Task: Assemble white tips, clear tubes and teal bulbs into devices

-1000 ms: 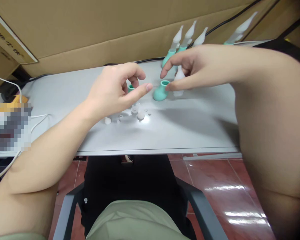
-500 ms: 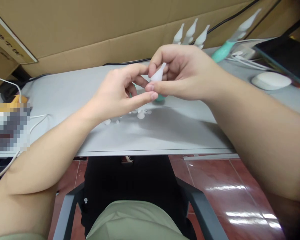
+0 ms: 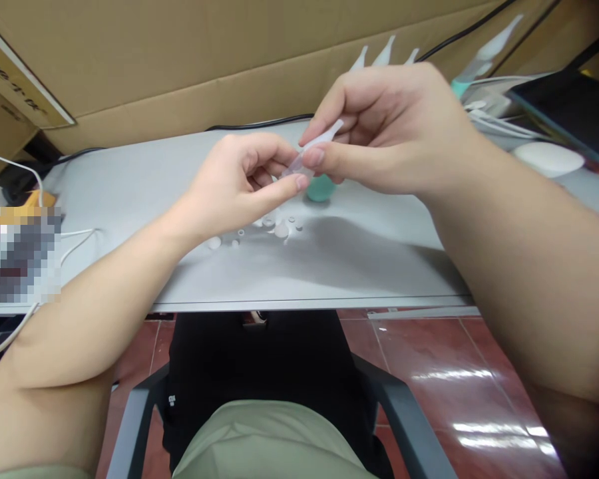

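Above the desk, my right hand (image 3: 379,126) pinches a white, soft-looking tapered nozzle tip (image 3: 329,135) between thumb and fingers, its narrow end pointing up and to the right. My left hand (image 3: 254,169) is closed on a clear plastic piece (image 3: 295,167) at the lower end of that tip; the two pieces meet, though how firmly they are joined I cannot tell. Just below my right fingers stands a mint-green rounded object (image 3: 320,189), its top hidden. Small white discs and rings (image 3: 281,230) lie scattered on the desk under my left hand.
Several more white tapered tips (image 3: 383,53) stand behind my right hand. A green-and-clear piece with a white tip (image 3: 496,40) leans farther right, near a white mouse (image 3: 549,158) and a dark screen (image 3: 564,113). White cables (image 3: 499,123) run there. Cardboard (image 3: 180,60) walls the back.
My right hand has shifted slightly right and up, and the nozzle tip now tilts more to the right. The clear piece below it shows between my hands, and more of the green object is visible.
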`<state>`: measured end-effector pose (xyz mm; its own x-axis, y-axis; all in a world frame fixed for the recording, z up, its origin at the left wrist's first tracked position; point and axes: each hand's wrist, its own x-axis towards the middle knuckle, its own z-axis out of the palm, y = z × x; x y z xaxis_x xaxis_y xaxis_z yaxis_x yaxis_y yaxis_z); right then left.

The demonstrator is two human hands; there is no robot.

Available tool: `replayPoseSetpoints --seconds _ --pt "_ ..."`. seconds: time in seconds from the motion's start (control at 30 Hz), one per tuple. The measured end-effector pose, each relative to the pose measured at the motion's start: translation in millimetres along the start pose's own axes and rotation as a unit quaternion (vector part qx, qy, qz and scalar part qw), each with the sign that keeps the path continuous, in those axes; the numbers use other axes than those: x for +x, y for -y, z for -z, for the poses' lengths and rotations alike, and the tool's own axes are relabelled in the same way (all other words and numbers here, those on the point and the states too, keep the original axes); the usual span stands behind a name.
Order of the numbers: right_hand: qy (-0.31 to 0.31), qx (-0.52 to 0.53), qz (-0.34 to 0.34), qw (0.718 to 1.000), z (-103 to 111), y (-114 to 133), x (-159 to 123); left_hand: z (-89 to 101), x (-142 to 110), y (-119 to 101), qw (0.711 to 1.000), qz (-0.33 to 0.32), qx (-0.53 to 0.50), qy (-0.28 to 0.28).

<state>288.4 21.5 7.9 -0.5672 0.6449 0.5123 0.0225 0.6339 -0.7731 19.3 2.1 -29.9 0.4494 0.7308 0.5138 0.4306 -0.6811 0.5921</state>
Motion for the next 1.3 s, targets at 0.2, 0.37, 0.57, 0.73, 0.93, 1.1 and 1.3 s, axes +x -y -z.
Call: replayPoseSetpoints --seconds 0.2,0.37,0.57,0.73,0.93,1.1,1.3 --pt "0.031 0.000 -0.004 1.000 0 -2 -1 1.3 0 0 0.997 -0.043 -0.044 0.035" --pt "0.054 0.038 -0.031 0.997 2 8 0 3.2 -1 -7 0.993 -0.071 -0.066 0.062" --pt "0.071 0.044 -0.106 0.991 5 19 0 5.3 -4 -8 0.993 -0.083 -0.040 0.067" --pt "0.076 0.052 -0.102 0.990 7 19 -2 7.4 -3 -7 0.992 -0.099 -0.018 0.071" --pt "0.107 0.088 -0.081 0.987 9 16 -1 9.0 -3 -7 0.989 -0.127 -0.015 0.069" --pt "0.126 0.099 -0.093 0.983 12 16 -1 9.3 -3 -5 0.988 -0.138 -0.016 0.066" --pt "0.131 0.041 -0.108 0.985 20 21 -2 5.6 -3 -6 0.987 -0.125 -0.072 0.072"
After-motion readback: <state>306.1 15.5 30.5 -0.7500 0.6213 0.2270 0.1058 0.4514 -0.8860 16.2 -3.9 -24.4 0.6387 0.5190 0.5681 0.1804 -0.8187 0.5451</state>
